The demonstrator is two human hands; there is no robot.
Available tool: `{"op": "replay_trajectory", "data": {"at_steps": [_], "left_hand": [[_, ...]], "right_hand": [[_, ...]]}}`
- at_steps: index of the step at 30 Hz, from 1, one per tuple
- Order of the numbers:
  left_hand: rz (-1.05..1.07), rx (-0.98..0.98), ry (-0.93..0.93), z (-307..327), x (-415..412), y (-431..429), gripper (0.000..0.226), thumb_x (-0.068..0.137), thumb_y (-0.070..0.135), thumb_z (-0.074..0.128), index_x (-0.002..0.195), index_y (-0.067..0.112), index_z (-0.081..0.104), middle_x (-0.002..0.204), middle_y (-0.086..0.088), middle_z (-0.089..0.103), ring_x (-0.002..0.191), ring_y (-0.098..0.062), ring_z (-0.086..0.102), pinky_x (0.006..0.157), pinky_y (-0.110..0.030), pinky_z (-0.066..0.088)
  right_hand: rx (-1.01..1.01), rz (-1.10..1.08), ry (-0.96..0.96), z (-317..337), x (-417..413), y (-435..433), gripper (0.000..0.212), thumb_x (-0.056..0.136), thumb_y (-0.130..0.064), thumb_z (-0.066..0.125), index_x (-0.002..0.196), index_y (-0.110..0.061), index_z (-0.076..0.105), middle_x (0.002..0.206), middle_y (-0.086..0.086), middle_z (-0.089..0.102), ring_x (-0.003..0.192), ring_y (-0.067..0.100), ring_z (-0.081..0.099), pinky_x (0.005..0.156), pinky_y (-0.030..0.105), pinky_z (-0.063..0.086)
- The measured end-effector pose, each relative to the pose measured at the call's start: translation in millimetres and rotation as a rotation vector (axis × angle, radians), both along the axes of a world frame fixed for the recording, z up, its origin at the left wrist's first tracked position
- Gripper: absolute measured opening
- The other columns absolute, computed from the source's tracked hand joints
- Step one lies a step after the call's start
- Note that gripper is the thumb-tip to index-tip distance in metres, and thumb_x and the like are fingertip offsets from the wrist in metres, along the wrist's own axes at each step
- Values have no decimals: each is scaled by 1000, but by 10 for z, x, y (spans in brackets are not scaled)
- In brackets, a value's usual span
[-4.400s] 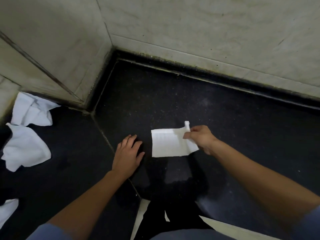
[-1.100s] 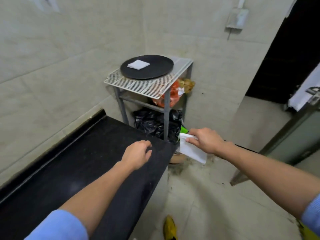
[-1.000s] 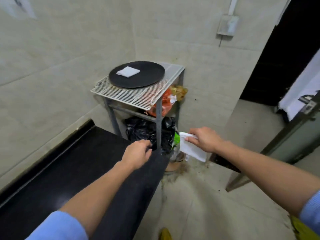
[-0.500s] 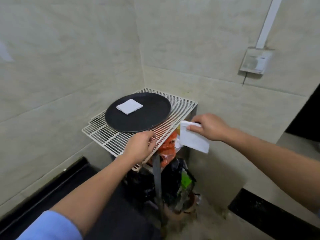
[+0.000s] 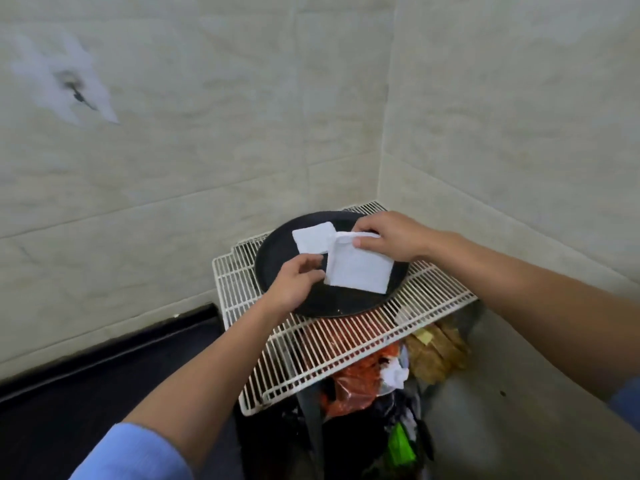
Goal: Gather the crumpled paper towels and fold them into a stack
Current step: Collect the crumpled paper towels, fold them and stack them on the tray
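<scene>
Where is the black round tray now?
The tray lies on the white wire rack in the wall corner, under both hands.

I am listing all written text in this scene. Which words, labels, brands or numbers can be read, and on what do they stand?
No readable text anywhere.
Folded paper towels: plain white, no print.
Black round tray: no mark or label.
White wire rack: no label.
Orange bag and green packet under the rack: any print is too blurred to read.
</scene>
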State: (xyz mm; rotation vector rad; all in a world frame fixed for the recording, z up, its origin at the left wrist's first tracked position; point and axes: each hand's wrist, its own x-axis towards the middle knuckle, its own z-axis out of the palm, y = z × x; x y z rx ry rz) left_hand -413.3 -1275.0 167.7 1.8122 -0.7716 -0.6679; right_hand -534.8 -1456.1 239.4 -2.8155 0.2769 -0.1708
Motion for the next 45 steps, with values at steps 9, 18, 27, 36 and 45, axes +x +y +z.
{"op": "replay_trajectory", "data": {"at_steps": [9,18,27,36,45], "left_hand": [[150,-127,160,-142,556,-444,18,87,-1,55,93,9,68,84,-10,69,77,-22,65,65,-31,55],[391,-49,27,-370,826,-743,10,85,5,65,92,8,59,77,-17,67,52,-20,65,47,-26,50],[464,126,-123,-564,1003,-877,12,80,14,68,78,16,57,67,-7,66,49,-18,62,58,-37,56],[458,216,-281,-617,1014,-930,7,81,20,67,79,16,61,66,4,61,61,-9,55,55,-20,41],[444,209,-324,-634,1010,-965,6,83,20,67,82,17,62,66,4,60,62,-8,54,58,-23,44]], "right_hand": [[150,14,-20,-140,962,-582,6,92,-22,59,87,-19,60,78,-9,54,78,15,51,62,24,36],[240,-35,82,-615,1904,-1025,14,84,-24,70,97,-17,72,94,-3,66,92,16,62,81,30,49],[219,49,177,-1022,2439,-1136,13,82,-29,72,93,-23,71,98,-5,67,95,16,62,86,34,51],[491,-90,-45,-1185,2291,-1170,39,77,-37,78,109,-18,65,93,0,65,86,14,60,73,21,45],[522,-220,-82,-1240,1982,-1334,49,83,-8,69,127,-21,55,116,7,59,83,20,59,86,36,52]]}}
